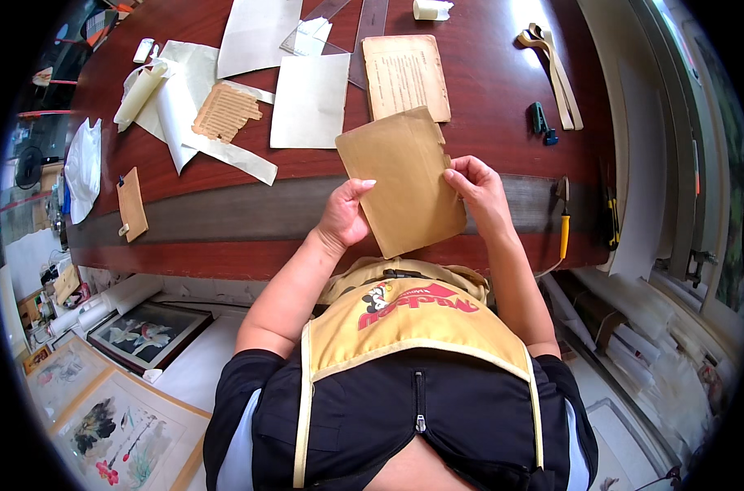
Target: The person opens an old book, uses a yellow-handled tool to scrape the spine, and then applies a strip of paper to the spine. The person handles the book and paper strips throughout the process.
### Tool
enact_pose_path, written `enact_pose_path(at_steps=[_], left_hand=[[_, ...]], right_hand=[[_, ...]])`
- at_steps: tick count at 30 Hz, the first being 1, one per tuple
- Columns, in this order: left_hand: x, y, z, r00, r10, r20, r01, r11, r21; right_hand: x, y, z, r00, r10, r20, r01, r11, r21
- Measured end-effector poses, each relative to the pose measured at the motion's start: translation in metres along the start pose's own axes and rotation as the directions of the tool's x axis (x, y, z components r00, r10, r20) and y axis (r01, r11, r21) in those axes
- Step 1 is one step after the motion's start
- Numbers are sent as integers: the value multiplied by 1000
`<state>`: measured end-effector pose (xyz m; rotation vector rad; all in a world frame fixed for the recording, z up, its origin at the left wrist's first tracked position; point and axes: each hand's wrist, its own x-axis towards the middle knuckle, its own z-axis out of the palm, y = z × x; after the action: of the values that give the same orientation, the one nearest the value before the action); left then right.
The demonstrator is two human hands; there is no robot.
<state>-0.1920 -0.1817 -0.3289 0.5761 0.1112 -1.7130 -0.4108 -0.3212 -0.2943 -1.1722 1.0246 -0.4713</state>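
Observation:
A brown, aged paper sheet or thin booklet point(408, 184) with a ragged right edge is held above the table's near side. My left hand point(347, 212) grips its left edge, thumb on top. At the torn right edge, my right hand point(477, 187) pinches it between thumb and fingers. Just beyond lies a stack of yellowed printed pages point(407, 77), partly behind the held paper's top corner. A blank whitish sheet point(309, 101) is to the left of that stack. Further left, a ragged browned printed fragment point(226, 110) rests on pale paper.
Clear plastic rulers point(369, 30) lie at the far side. Rolled white paper point(140, 95) and a clipped brown card point(132, 204) are at left. On the right are cream straps point(556, 80), a green clip point(538, 118) and a yellow-handled corded tool point(564, 236).

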Motion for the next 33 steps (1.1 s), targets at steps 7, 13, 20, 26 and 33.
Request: enact_pose_path(at_steps=[7, 13, 20, 26, 33], left_hand=[[2, 0, 18, 993, 115, 36, -119, 979, 166], [5, -2, 10, 993, 112, 34, -116, 987, 108], [5, -2, 7, 994, 104, 21, -105, 992, 75], [5, 1, 3, 998, 60, 13, -60, 996, 69], [4, 3, -1, 999, 42, -2, -42, 999, 8]], right_hand=[[3, 12, -1, 990, -71, -119, 52, 987, -153], [-3, 6, 8, 966, -166, -198, 102, 950, -296], [-8, 6, 14, 806, -574, -145, 381, 690, -615], [-1, 8, 6, 990, -93, -110, 99, 993, 57], [-2, 13, -2, 1000, -5, 8, 4, 981, 195]])
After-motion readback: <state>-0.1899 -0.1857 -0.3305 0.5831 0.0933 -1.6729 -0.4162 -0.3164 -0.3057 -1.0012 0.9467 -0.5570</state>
